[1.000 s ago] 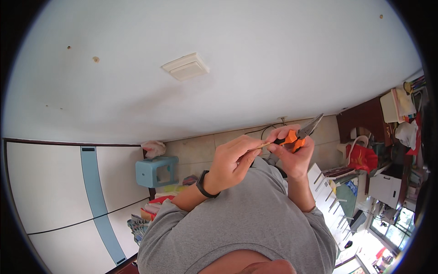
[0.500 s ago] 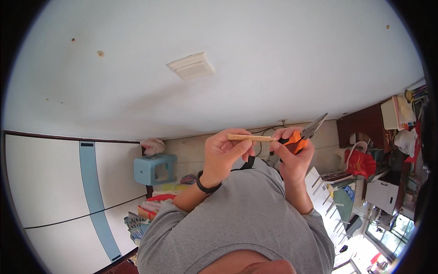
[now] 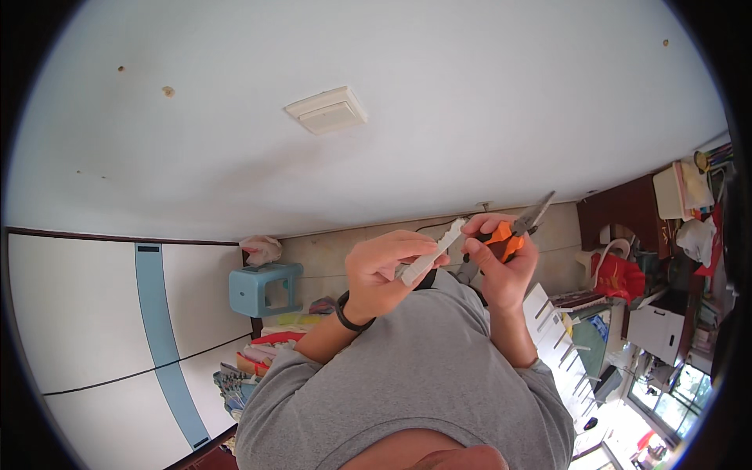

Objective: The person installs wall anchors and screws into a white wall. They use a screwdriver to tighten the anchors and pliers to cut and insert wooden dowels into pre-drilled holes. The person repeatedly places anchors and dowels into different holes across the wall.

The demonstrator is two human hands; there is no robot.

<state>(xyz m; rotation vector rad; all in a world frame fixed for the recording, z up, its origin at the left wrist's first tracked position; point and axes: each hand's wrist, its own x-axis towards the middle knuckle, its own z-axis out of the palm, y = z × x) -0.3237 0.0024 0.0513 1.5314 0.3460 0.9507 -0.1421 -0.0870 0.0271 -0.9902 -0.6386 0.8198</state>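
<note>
My left hand (image 3: 374,270) is closed on a narrow strip (image 3: 431,257), held between thumb and fingers. Its face in view is white with an uneven outline, and it slants up to the right. My right hand (image 3: 509,274) grips long-nosed pliers (image 3: 534,213) with orange and black handles. The dark jaws point up and right, away from the strip. The fingertips of this hand are close to the strip's upper end; whether they touch it I cannot tell.
Ahead is a white wall (image 3: 439,94) with a white wall switch (image 3: 329,113) and several small holes. A blue stool (image 3: 249,291) stands left, beside a white cabinet with a blue stripe (image 3: 160,313). A red bag (image 3: 619,280) is at the right.
The strip has turned from nearly level, tan side showing, to a slant with its white face showing. My right fingers have come off its right end; the pliers have shifted slightly.
</note>
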